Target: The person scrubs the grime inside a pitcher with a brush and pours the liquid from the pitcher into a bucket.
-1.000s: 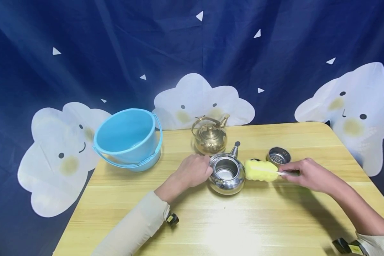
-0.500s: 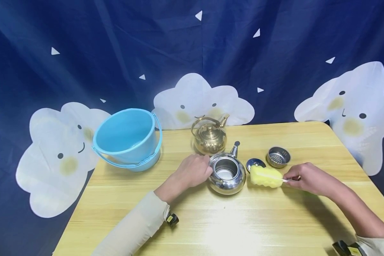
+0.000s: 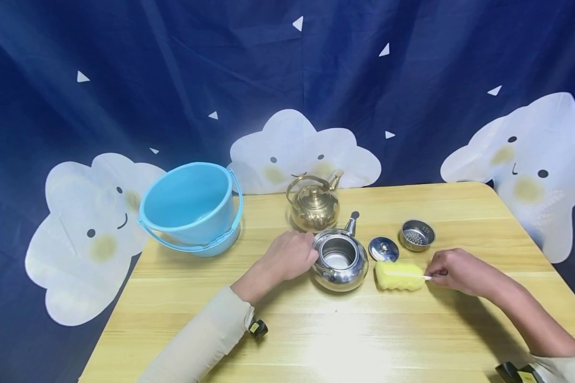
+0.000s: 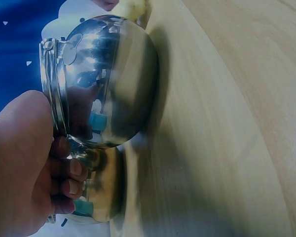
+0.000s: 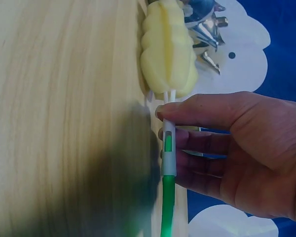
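Observation:
My left hand (image 3: 289, 256) grips the lowered handle (image 4: 48, 81) of a silver teapot (image 3: 343, 279), which stands lidless with its spout pointing to the back. Curled fingers wrap the handle in the left wrist view. To the right, my right hand (image 3: 462, 272) pinches the white and green stick of a yellow sponge brush (image 3: 400, 276) between thumb and fingertips. The sponge head lies low over the table, right of the teapot. Just behind it sits the teapot's shiny lid (image 3: 383, 249), knob up, beside a round metal strainer (image 3: 417, 235).
Behind the silver teapot stands a gold teapot (image 3: 316, 207) with its lid on. A light blue bucket (image 3: 187, 199) occupies the back left of the wooden table (image 3: 182, 319). A dark blue curtain (image 3: 191, 80) with white clouds hangs behind the table's far edge.
My right hand has brought the sponge brush down and toward the front, uncovering the lid behind it. The left hand and the silver teapot have stayed in place.

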`<state>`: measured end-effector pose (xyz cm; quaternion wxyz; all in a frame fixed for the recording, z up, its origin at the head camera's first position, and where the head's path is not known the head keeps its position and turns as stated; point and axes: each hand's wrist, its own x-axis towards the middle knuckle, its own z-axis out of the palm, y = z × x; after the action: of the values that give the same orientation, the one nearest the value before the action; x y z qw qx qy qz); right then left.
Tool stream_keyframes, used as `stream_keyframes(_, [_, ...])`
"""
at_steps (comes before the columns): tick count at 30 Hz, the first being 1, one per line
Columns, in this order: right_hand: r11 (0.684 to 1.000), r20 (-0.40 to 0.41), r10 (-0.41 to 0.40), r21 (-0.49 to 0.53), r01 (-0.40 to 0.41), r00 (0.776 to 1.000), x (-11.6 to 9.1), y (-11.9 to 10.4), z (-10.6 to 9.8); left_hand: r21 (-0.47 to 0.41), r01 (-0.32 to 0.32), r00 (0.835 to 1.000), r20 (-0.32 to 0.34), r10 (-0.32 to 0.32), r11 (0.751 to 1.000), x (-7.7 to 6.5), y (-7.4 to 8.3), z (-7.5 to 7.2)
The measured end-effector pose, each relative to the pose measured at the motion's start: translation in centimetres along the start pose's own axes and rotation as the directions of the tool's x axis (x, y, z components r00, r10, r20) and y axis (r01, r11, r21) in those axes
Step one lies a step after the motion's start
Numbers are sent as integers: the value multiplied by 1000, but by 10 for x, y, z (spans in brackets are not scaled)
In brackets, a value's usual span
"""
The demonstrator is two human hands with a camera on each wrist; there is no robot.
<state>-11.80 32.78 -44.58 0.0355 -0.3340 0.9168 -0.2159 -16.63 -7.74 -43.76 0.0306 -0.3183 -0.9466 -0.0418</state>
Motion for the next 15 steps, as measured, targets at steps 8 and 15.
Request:
stream_keyframes(8, [997, 70, 72, 0, -72, 995, 1, -2, -3, -2, 2, 1000, 4, -2, 1000, 0, 0, -1])
stream_keyframes(15, [990, 110, 142, 1, -143, 984, 6, -10, -13, -10, -7, 1000, -4, 7, 1000, 0, 0, -1])
